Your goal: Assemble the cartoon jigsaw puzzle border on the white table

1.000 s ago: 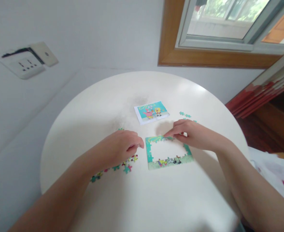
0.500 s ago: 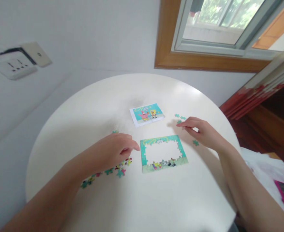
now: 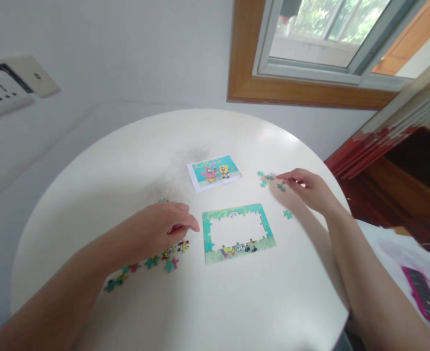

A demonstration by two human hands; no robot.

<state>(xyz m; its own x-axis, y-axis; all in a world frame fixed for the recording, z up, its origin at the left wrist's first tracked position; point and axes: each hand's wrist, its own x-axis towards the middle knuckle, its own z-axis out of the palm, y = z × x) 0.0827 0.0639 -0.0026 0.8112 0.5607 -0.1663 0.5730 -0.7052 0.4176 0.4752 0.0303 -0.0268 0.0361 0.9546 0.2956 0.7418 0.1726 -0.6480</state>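
Note:
My left hand (image 3: 160, 226) hovers over the left side of the table, its fingers curled. Whatever its fingertips might hold is hidden. Under and beside it lies a pile of mixed puzzle pieces (image 3: 171, 264), partly covered by the hand and forearm. My right hand (image 3: 306, 187) reaches to the right side with its index finger stretched out and the thumb below. Close to its fingertips lies a green puzzle piece (image 3: 281, 187), with several more green pieces around. Between the hands rests a puzzle frame (image 3: 210, 257), its border assembled around a white middle.
Behind the frame lies a cartoon picture card (image 3: 215, 173). All of this is on a round white table (image 3: 237, 302) against the wall. One green piece (image 3: 287, 214) lies apart at right. A pink-edged phone (image 3: 424, 295) sits on a white surface beyond the table.
My right hand has moved a little away and to the right over the green pieces, uncovering some. My left hand stays nearly in place. The view has shifted slightly right.

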